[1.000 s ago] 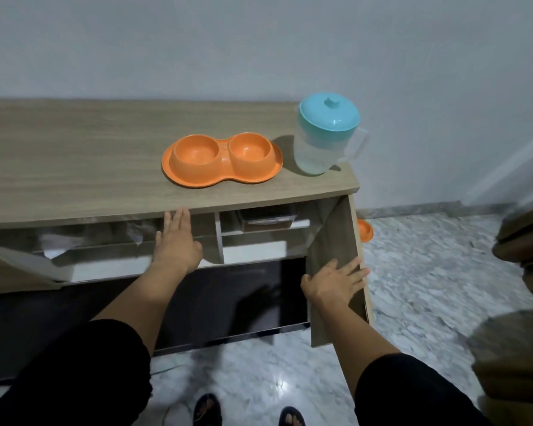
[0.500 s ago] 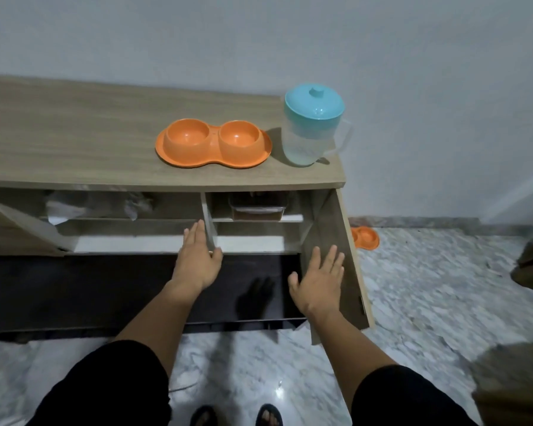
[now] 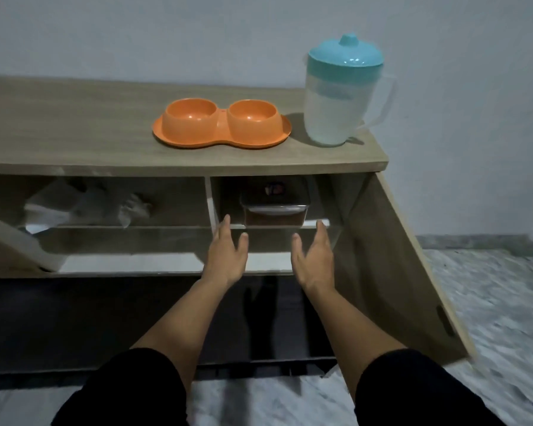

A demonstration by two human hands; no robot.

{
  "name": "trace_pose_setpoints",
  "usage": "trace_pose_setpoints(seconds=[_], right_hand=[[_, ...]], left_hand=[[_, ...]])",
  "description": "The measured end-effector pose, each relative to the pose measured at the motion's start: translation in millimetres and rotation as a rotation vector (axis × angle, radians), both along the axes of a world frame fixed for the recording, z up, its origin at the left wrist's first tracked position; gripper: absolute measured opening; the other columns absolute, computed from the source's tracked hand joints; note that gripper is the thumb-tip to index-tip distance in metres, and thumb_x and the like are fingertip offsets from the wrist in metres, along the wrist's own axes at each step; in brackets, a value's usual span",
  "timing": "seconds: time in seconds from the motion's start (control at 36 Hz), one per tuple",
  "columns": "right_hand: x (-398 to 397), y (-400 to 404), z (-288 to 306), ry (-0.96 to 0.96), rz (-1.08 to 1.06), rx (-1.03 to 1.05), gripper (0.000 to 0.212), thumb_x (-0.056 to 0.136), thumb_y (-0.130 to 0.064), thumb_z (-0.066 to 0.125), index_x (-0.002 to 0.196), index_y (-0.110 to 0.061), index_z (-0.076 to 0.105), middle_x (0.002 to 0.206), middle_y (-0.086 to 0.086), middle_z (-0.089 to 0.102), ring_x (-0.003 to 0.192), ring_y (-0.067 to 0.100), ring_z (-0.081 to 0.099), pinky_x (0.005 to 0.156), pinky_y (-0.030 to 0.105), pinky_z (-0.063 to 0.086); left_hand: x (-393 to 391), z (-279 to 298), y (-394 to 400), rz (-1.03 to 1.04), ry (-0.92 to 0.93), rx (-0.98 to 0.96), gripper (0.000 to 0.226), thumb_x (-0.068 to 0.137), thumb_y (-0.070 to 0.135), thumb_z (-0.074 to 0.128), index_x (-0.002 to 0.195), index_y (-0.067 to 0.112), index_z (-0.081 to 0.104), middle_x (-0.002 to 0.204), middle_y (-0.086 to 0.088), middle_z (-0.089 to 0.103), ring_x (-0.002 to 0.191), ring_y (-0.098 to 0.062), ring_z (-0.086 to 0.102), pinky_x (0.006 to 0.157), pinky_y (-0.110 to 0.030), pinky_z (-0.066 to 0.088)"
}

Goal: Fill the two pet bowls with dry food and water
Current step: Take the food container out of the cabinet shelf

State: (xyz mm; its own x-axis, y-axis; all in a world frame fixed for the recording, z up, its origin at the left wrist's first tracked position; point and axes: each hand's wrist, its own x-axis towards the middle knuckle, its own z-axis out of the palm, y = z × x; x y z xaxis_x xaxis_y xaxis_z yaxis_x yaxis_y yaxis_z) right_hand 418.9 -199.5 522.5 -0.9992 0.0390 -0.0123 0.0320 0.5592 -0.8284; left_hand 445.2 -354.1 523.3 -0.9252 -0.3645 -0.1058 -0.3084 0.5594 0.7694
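Reaching: both hands stretch toward the right compartment under the worktop [image 3: 74, 124], neither touching anything yet.
Cabinet: the right door [image 3: 397, 272] hangs swung out and tilted; an upper shelf [image 3: 277, 225] crosses the compartment.
Jug: a clear jug [image 3: 339, 96] with a blue lid stands upright at the worktop's right end, near the front edge, holding what looks like water.
Bowls: the orange twin bowls [image 3: 221, 123] sit just left of the jug, toward the front edge, both cups looking empty.
Box: a lidded clear box [image 3: 274, 214] with brown contents, probably the dry food, sits on the upper shelf.
Left hand: the left hand [image 3: 226, 256] has its grip open, fingers straight, just below the shelf's front edge.
Right hand: the right hand [image 3: 314, 259] has its grip open too, palm turned inward.
Risk: the box sits deep and low under the worktop, so a shallow hold could let it tip as it comes out; a raised elbow could knock the jug, which stands near the edge.
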Motion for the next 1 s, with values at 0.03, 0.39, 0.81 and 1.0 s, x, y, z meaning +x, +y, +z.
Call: trace_pose_setpoints(seconds=[0.03,0.39,0.81,1.0], right_hand=[[-8,-2,-12,0.013,-0.003,-0.019,0.067,0.098,-0.034,0.046,0.153,-0.013,0.014,0.16,0.005,0.018,0.147,0.018,0.017,0.117,0.026,0.015],[-90,-3,-101,0.269,-0.065,-0.23,0.069,0.097,-0.04,0.048,0.152,-0.012,0.017,0.157,0.008,0.025,0.144,0.021,0.025,0.112,0.024,0.022],[-131,-14,-98,0.03,-0.047,-0.371,0.069,0.098,-0.056,0.027,0.149,-0.011,0.029,0.155,0.011,0.03,0.142,0.028,0.029,0.114,0.035,0.023],[-129,-18,-102,0.032,-0.081,-0.481,0.063,0.098,-0.055,0.029,0.146,-0.015,0.036,0.146,0.01,0.041,0.13,0.028,0.043,0.094,0.031,0.034]], left_hand=[[-8,-10,0,-0.005,0.023,-0.004,0.062,0.102,0.035,0.037,0.155,0.017,0.01,0.161,-0.007,0.016,0.148,-0.023,0.019,0.117,-0.034,0.019],[-90,-89,9,0.139,0.311,0.154,0.062,0.102,0.043,0.032,0.154,0.014,0.015,0.159,-0.01,0.023,0.145,-0.028,0.025,0.116,-0.04,0.023],[-149,-97,-8,0.223,0.151,0.512,0.085,0.08,0.076,0.03,0.134,0.012,0.046,0.12,-0.016,0.061,0.109,-0.034,0.06,0.101,-0.049,0.045],[-144,-90,4,0.314,0.221,0.602,0.066,0.092,0.061,0.034,0.14,0.015,0.04,0.125,-0.015,0.055,0.112,-0.032,0.055,0.101,-0.049,0.044]])
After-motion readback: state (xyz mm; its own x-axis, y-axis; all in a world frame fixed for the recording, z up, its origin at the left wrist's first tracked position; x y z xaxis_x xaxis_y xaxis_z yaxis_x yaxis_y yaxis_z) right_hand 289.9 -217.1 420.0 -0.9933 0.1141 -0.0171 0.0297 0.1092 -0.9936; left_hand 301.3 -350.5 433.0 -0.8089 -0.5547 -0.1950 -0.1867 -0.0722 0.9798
